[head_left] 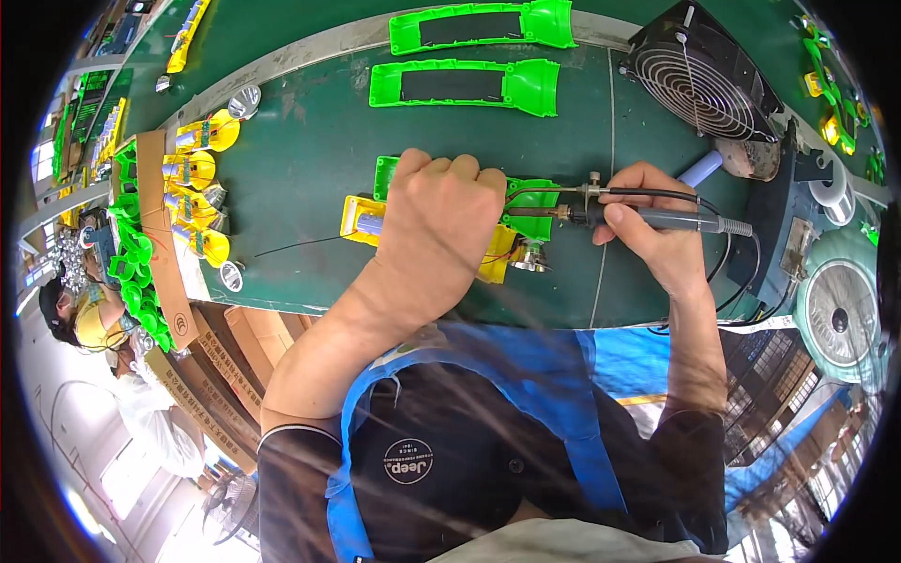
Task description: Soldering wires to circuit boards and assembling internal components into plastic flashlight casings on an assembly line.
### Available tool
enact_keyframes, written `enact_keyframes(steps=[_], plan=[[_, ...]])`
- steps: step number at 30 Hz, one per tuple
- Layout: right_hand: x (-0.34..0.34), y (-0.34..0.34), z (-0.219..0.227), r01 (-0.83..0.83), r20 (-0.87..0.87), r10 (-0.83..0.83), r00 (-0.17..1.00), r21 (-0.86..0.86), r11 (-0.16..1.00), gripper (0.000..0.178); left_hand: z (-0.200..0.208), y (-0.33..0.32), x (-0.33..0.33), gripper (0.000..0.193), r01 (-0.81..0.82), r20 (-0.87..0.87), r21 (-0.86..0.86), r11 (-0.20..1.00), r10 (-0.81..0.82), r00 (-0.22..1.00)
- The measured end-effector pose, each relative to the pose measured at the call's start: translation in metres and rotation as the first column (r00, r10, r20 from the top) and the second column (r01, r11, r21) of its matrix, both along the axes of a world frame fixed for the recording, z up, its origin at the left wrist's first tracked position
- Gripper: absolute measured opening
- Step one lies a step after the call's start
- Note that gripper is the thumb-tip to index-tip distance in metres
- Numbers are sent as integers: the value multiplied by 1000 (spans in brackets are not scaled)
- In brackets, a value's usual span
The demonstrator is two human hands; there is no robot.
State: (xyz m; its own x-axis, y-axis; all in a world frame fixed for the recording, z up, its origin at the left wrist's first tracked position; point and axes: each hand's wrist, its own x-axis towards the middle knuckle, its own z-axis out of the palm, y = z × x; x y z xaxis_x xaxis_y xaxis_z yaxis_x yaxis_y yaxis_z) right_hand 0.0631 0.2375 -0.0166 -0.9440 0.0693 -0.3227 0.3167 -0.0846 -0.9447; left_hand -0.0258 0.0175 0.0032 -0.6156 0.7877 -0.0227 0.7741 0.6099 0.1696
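One yellow holder (361,223) with a pale violet cell in it lies near the middle of the bench (300,169), toward its near edge, partly hidden by the left hand (441,225). A shiny reflector (531,257) sits at its right end. Just beyond the holder lies a green shell (533,208), also partly covered by the hand. The left fingers curl down with the knuckles up, probably to steady these parts; the fingertips are hidden, so I cannot tell how far they close or what they grip.

From the right, the right fingers close around the grey handle of a soldering iron (666,220), holding it almost level, pen-fashion, presumably for fine control. Its tip end points left toward the left hand, and a thin metal tube (542,190) runs alongside on the far side. The tool's cables trail to the right, which leaves the work side free of them.

Two more green shells (465,86) lie parallel on the far side, perhaps kept within easy reach. At far right, a black fan (699,84) with a wire grille stands tilted, maybe to clear fumes. Several yellow assemblies (192,169) line the left edge, beside a cardboard box (160,206).
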Motion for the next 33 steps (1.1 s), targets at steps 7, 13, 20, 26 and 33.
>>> enact_keyframes(steps=[7,13,20,26,33], plan=[[29,8,-9,170,-109,-165,980,38,985,29,0,1,1,5,-14,-17,-12,1000,14,1000],[35,-28,-25,315,-406,-328,853,-99,944,33,-2,0,1,2,-18,-15,-9,1000,18,1000],[25,-58,-45,147,-575,-64,816,99,984,31,2,3,5,2,-34,-6,13,999,34,999],[42,-55,-40,277,-442,-242,864,16,961,45,-4,-3,3,4,-33,-25,14,999,33,999],[29,-43,-48,373,-522,-432,735,-221,901,32,2,-18,15,10,-15,-214,230,973,65,975]])
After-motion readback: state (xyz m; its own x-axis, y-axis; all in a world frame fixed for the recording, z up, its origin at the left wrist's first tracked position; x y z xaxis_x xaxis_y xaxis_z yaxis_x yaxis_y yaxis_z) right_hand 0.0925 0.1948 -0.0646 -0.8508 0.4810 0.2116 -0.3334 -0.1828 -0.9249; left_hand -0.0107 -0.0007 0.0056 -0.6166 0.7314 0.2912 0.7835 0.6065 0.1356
